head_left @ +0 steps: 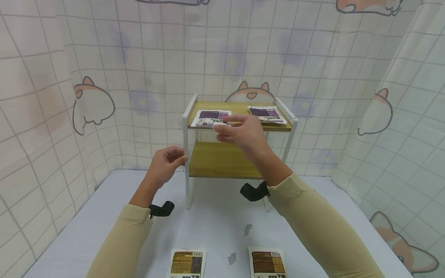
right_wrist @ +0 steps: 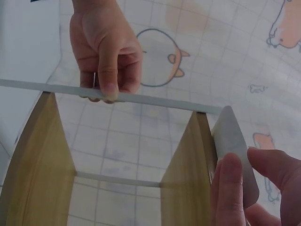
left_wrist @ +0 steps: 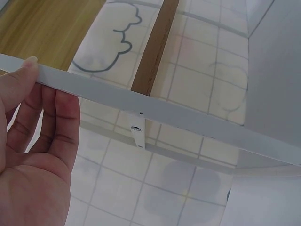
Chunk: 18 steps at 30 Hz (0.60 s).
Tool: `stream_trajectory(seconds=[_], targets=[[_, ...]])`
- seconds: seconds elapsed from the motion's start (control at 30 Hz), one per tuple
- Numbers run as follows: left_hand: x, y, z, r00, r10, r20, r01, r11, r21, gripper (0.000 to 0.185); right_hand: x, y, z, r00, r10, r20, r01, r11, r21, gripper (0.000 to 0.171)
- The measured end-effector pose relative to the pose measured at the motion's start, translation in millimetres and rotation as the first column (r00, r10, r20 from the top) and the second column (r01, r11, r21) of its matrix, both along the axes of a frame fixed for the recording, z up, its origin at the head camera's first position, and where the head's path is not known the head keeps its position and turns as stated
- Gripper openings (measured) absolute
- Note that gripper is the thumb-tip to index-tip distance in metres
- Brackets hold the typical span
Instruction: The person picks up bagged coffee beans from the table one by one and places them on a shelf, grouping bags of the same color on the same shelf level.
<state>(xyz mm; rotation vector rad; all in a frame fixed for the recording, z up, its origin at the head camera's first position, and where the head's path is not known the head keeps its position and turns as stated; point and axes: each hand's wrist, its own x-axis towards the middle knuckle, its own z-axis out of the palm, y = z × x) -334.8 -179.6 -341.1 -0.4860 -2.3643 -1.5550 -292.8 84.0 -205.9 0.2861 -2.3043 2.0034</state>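
Fingers of right hand (head_left: pixel 243 133) pinching flat purple-and-white packet (head_left: pixel 210 118) at front edge of top wooden shelf of white-framed rack (head_left: pixel 240 160); left hand (head_left: pixel 166 164) curled round white front post, steadying. Placing step, judged nearly done. Next: slide packet fully onto board, then loosen pinch.

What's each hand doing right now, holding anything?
Left hand: grips the white leg of the shelf rack.
Right hand: pinches the purple packet lying at the top shelf's front edge.
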Motion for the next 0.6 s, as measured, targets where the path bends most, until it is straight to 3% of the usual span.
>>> stream_trajectory(seconds=[0.23, 0.6], targets=[[0.4, -0.8, -0.1, 1.000, 0.006, -0.002, -0.006, 1.000, -0.003, 0.020, -2.9, -1.3, 2.1, 1.000, -0.016, -0.024, 0.017, 0.997, 0.080, 0.049], [-0.9, -0.6, -0.4, 1.000, 0.001, 0.004, -0.001, 1.000, -0.001, 0.020, -4.5, -3.3, 7.5, 0.999, -0.004, -0.035, 0.007, 0.996, 0.090, 0.044]])
